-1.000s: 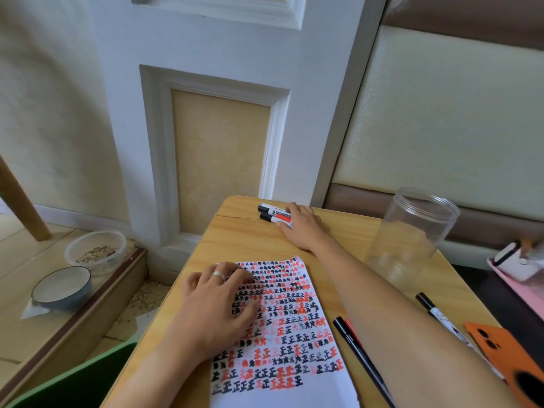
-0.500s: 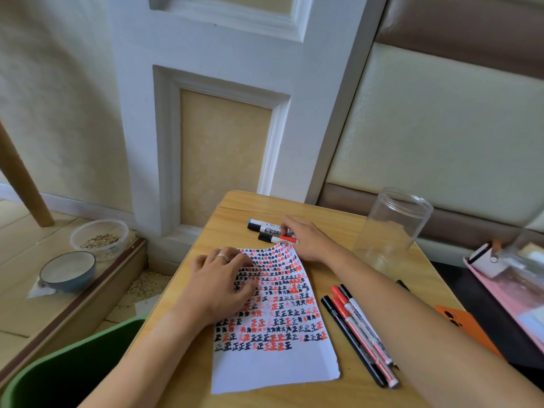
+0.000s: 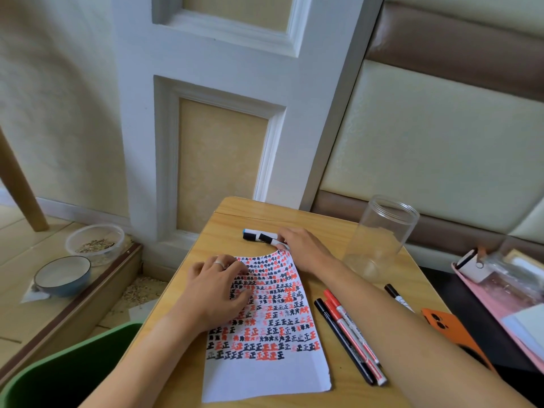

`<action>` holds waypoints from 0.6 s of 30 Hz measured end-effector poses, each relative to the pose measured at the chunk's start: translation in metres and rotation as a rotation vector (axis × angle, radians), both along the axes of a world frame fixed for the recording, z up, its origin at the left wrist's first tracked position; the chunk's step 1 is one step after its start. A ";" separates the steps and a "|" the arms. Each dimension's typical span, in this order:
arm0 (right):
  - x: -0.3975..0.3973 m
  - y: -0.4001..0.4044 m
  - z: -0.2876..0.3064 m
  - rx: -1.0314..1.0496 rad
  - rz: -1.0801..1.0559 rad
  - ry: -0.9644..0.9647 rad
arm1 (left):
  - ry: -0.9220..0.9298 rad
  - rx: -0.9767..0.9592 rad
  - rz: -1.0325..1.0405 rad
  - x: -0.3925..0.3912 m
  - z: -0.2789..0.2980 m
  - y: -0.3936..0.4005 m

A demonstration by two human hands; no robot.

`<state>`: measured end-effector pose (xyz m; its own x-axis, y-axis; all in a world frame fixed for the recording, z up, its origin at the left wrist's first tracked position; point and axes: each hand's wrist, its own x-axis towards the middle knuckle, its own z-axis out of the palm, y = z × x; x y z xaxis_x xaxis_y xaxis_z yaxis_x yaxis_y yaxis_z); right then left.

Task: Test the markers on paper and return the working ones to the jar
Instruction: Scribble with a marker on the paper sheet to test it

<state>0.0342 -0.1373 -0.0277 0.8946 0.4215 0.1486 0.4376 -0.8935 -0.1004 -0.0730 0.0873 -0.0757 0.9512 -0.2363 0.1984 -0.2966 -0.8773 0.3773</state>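
Our left hand point(image 3: 216, 293) presses flat on the paper point(image 3: 265, 343); our right hand point(image 3: 303, 248) pinches markers point(image 3: 260, 237) at twelve o'clock, jar point(image 3: 379, 240) at two.

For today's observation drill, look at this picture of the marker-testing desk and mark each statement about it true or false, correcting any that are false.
1. The clear jar stands upright on the table with no markers in it. True.
2. The left hand is lifted clear of the paper. False: it rests on the paper's upper left part.
3. The right hand is at the markers beyond the paper's far edge. True.
4. The paper is blank. False: rows of red and black marks cover most of it.
5. Thin pens lie on the table to the right of the paper. True.
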 end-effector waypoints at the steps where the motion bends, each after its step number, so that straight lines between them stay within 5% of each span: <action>1: 0.000 0.000 0.001 0.036 -0.016 0.015 | -0.003 0.001 -0.001 0.000 0.000 0.000; 8: -0.007 -0.006 0.008 0.166 -0.044 0.062 | -0.019 -0.004 0.002 0.001 -0.002 0.001; 13: -0.027 -0.012 0.024 0.313 -0.001 -0.082 | -0.036 -0.033 -0.008 -0.003 -0.002 0.002; 18: -0.085 -0.003 0.036 0.341 0.110 -0.141 | -0.161 -0.240 -0.001 -0.013 0.007 0.000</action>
<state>-0.0504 -0.1407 0.0079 0.8075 0.4193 0.4149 0.5600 -0.7659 -0.3158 -0.0865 0.0874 -0.0690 0.9028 -0.1652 0.3971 -0.3702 -0.7685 0.5220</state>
